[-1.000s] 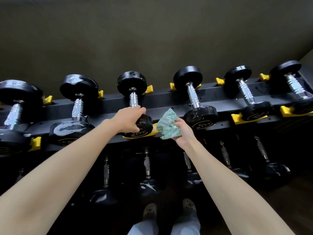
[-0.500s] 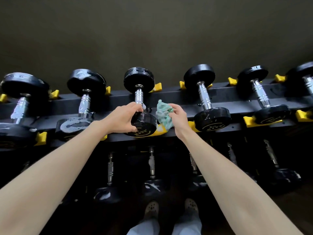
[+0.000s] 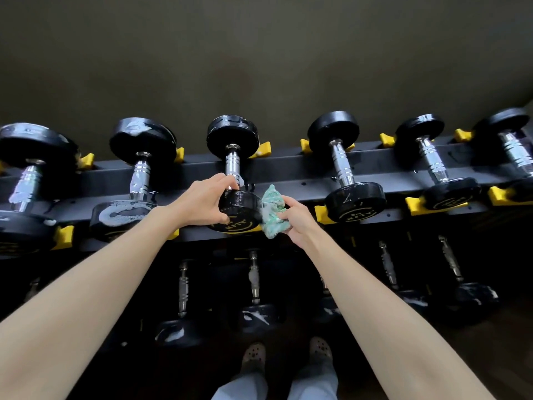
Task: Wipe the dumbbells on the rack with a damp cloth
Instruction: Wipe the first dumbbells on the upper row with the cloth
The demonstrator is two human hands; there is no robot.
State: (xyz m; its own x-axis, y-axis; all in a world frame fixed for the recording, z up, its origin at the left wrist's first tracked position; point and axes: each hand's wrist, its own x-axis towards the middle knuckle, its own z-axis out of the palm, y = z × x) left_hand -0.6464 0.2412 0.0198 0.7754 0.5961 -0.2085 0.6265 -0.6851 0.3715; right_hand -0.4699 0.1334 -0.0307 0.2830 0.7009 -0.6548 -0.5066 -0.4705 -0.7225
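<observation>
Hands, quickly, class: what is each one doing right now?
Left hand: grips the near end of a dumbbell.
Right hand: holds the cloth against that dumbbell.

The left grip (image 3: 202, 203) is curling round the near head of the middle dumbbell (image 3: 240, 207) on the upper rail of the rack (image 3: 288, 173), with its thumb on the face and its fingers over the top beside the chrome handle. At three o'clock of that head, the right grip (image 3: 297, 220) is pinching a crumpled green cloth (image 3: 274, 212) and holding it against the head's side. At nine o'clock, the neighbouring dumbbell (image 3: 124, 216) is carrying white foam (image 3: 115, 213). Yellow cradles (image 3: 415, 204) are seating the dumbbells. At six o'clock, pale shoes (image 3: 253, 356) are standing on the floor.
</observation>
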